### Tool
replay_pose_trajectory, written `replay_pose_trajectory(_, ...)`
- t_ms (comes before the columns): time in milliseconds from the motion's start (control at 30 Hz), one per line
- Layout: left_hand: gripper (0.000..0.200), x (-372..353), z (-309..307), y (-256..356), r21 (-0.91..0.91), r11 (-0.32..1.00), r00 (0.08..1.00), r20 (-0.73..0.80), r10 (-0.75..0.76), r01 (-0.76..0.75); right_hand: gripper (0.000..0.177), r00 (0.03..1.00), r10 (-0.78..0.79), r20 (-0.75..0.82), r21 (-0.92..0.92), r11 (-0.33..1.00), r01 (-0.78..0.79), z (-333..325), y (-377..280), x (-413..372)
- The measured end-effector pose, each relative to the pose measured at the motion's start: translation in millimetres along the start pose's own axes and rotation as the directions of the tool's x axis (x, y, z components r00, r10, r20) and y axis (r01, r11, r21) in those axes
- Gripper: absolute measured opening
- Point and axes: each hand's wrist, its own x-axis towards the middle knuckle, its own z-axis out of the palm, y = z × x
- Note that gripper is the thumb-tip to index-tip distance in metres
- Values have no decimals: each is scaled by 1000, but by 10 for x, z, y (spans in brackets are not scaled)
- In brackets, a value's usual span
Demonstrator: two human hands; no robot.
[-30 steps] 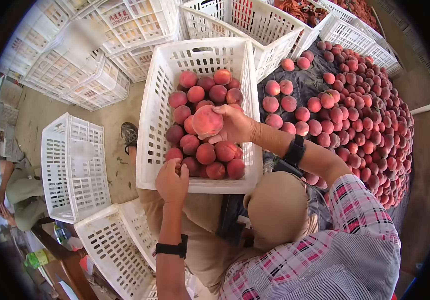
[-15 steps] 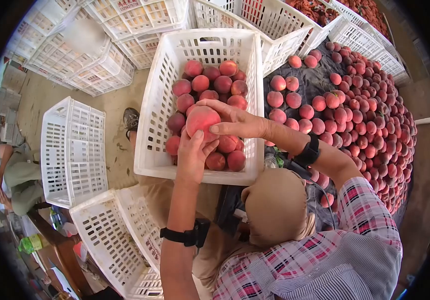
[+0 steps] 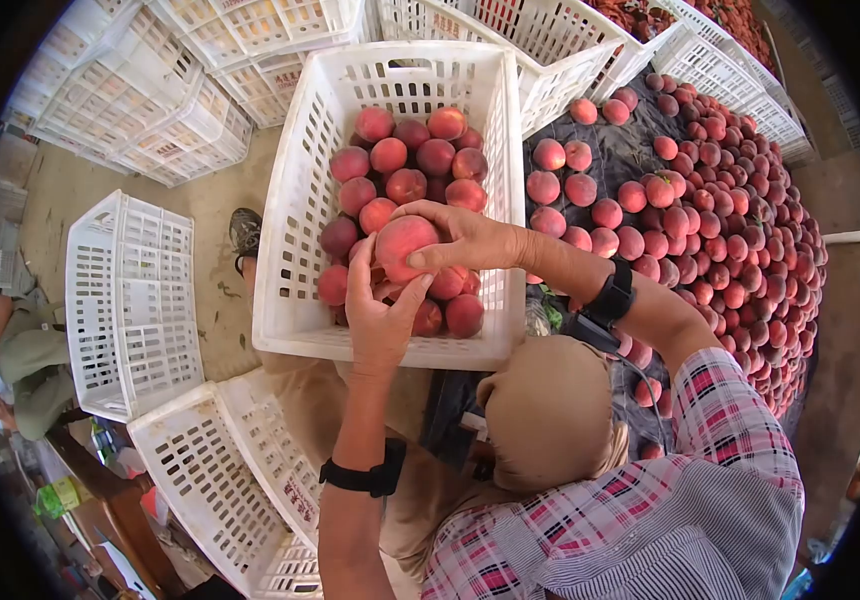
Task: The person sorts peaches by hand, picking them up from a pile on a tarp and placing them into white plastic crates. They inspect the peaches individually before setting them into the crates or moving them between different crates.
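Observation:
A large red peach (image 3: 407, 247) is held over the white crate, with my right hand (image 3: 465, 240) closed around its top and right side. My left hand (image 3: 382, 315) is just below and left of that peach, thumb and fingers spread apart. Its fingertips come close to the fruit's left edge; whether they touch is hard to tell. Beneath both hands stands the white plastic crate (image 3: 285, 240) with slotted walls. Inside it lie several peaches (image 3: 407, 187), partly hidden by my hands.
On the right, a large heap of peaches (image 3: 740, 240) lies on a black sheet (image 3: 600, 148). Stacked white crates (image 3: 140, 90) stand at the back left. Two other crates, an upright one (image 3: 135, 300) and a tilted one (image 3: 210, 480), are at the left. A seated person (image 3: 25, 355) is farther left.
The peach has turned slightly in my right hand. My left fingers have spread and loosened from it. The whole view has shifted a little.

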Motion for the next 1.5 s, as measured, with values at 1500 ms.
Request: replay_pose_trajectory(1500,49,-414,-882,573,-772,635,986,-126,-107,-30,40,859,-508,68,-887,364,285,-232,188,-571)
